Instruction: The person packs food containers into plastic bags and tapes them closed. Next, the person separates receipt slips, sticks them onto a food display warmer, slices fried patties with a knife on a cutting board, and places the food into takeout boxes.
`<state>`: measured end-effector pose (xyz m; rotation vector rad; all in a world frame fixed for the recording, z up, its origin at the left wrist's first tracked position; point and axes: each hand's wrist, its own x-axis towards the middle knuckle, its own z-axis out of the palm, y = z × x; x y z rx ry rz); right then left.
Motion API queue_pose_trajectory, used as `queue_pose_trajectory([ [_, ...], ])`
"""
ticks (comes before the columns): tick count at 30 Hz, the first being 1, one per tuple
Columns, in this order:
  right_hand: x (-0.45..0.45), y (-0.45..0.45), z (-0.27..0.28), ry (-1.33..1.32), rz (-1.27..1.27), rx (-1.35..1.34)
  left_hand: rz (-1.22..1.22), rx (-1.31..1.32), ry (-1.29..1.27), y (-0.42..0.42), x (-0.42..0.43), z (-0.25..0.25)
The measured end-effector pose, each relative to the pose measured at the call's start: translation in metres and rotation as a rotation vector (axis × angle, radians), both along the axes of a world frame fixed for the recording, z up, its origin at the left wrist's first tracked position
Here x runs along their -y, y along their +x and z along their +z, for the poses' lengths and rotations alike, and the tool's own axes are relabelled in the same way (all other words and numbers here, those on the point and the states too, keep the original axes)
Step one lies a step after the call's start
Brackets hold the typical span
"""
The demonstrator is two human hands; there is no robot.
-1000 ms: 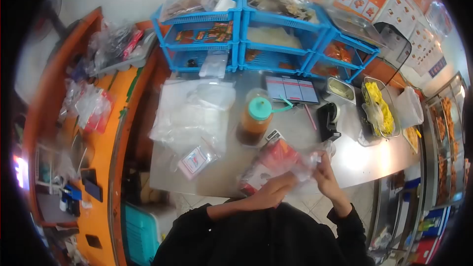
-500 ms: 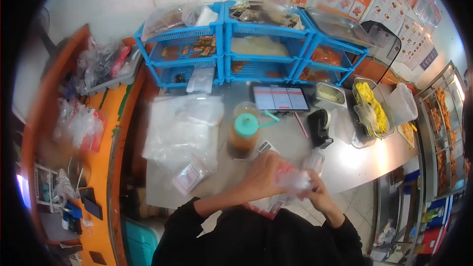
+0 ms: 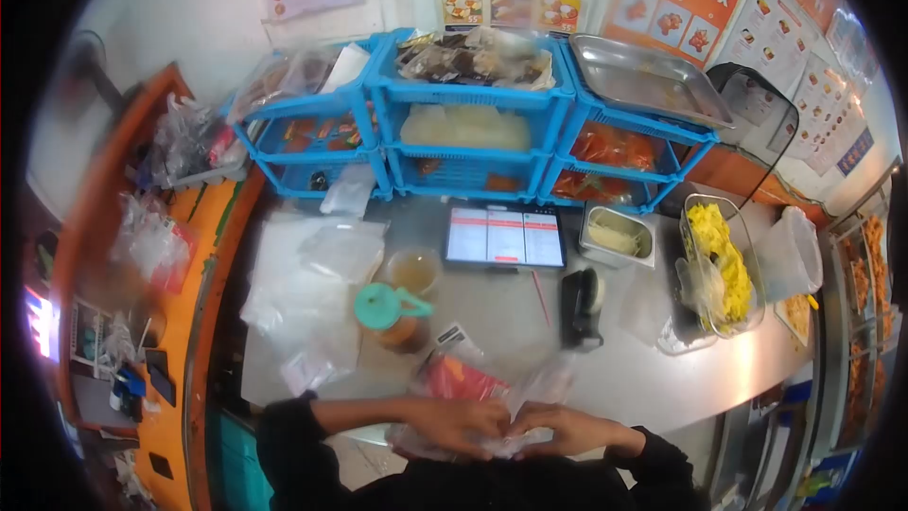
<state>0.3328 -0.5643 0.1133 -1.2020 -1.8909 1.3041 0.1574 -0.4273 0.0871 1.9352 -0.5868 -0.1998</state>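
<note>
At the near edge of the steel table, my left hand (image 3: 463, 426) is closed on a clear plastic bag with a red printed panel (image 3: 462, 380). Beside it, my right hand (image 3: 566, 430) pinches the bag's crumpled plastic, its fingers almost meeting the left ones. What the bag contains, if anything, I cannot make out. Just beyond my left hand stands a tumbler with a teal lid and straw (image 3: 378, 308). Behind that is an open cup of brownish drink (image 3: 414, 273). A small printed card (image 3: 457, 341) lies near the bag.
Clear plastic bags (image 3: 307, 270) are stacked at the left. A tablet (image 3: 504, 237) lies before blue racks (image 3: 463, 90). Further right are a black tape dispenser (image 3: 581, 310), a metal tin (image 3: 617, 235) and a glass dish of yellow food (image 3: 721, 265). An orange counter (image 3: 189, 322) flanks the table.
Both hands have come down closer to my body, and the red-panelled plastic now spreads out in front of them. The view has shifted, showing more of the wall.
</note>
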Motion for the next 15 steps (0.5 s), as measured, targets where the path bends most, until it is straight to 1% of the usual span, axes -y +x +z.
queue_pose_trajectory([
  [1, -0.008, 0.01, -0.005, -0.171, 0.124, -0.202, 0.152, -0.1, -0.163, 0.0, 0.007, -0.006],
  [2, -0.015, 0.022, -0.003, -0.279, 0.149, -0.288, 0.309, -0.197, -0.325, -0.001, 0.015, -0.013],
  [3, -0.028, 0.038, 0.004, -0.246, 0.157, -0.265, 0.32, -0.215, -0.31, -0.009, 0.021, -0.035],
  [4, -0.044, 0.056, 0.009, -0.214, 0.164, -0.249, 0.457, -0.596, -0.737, -0.022, 0.024, -0.068],
  [5, -0.061, 0.082, -0.008, 0.0, -0.022, -0.082, 0.596, -0.971, -1.17, -0.03, 0.023, -0.085],
  [6, -0.08, 0.111, -0.024, 0.207, -0.215, 0.085, 0.618, -0.985, -1.16, -0.031, 0.022, -0.081],
  [7, -0.103, 0.136, -0.016, 0.129, -0.537, 0.249, 0.799, -1.012, -1.362, -0.031, 0.023, -0.074],
  [8, -0.128, 0.173, -0.041, 0.196, -0.693, 0.365, 0.985, -1.024, -1.563, -0.033, 0.024, -0.071],
  [9, -0.149, 0.2, -0.058, 0.307, -0.788, 0.638, 1.006, -1.033, -1.559, -0.043, 0.03, -0.087],
  [10, -0.167, 0.227, -0.085, 0.346, -0.743, 0.798, 1.085, -0.628, -1.071, -0.059, 0.04, -0.114],
  [11, -0.179, 0.245, -0.108, 0.385, -0.693, 0.958, 1.08, -0.24, -0.573, -0.069, 0.048, -0.13],
  [12, -0.185, 0.252, -0.119, 0.379, -0.689, 0.943, 1.09, -0.254, -0.568, -0.071, 0.053, -0.131],
  [14, -0.195, 0.262, -0.143, 0.365, -0.644, 1.099, 1.684, -0.89, -1.456, -0.078, 0.059, -0.134],
  [15, -0.197, 0.264, -0.143, 0.359, -0.638, 1.085, 1.7, -0.899, -1.452, -0.075, 0.055, -0.123],
])
